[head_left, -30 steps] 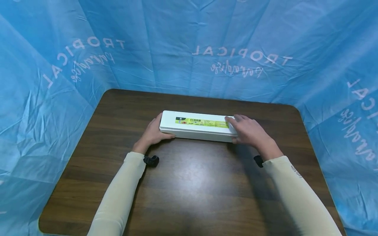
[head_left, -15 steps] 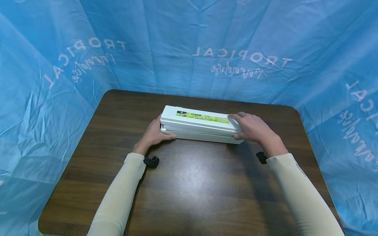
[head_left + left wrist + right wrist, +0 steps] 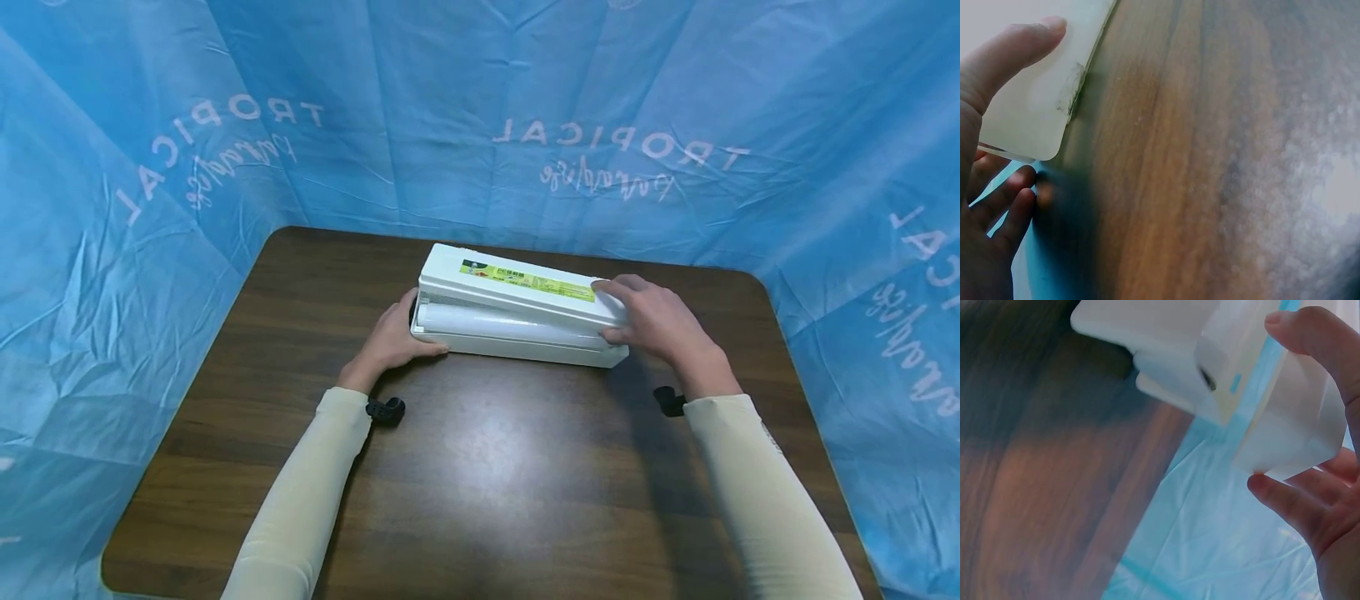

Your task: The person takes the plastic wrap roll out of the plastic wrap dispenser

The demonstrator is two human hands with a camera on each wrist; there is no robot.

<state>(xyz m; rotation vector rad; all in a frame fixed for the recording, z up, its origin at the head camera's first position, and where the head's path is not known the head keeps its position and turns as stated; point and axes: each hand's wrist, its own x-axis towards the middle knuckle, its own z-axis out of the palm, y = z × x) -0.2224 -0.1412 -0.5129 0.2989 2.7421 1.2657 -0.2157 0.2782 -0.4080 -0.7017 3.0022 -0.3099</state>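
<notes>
While left hand (image 3: 390, 337) grips the left end of the cling-film box base (image 3: 517, 349), right hand (image 3: 648, 327) holds the lid (image 3: 510, 293) ajar.
Left probably anchors the base against sliding. White roll (image 3: 510, 321) shows in the gap; right pinches the lid's right end, likely for leverage. Box sits on far half of wood-grain table (image 3: 480, 525), blue curtain (image 3: 450, 100) behind.

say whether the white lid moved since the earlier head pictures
Yes, the lid has tilted up from the base, nearer the far edge of the table.
</notes>
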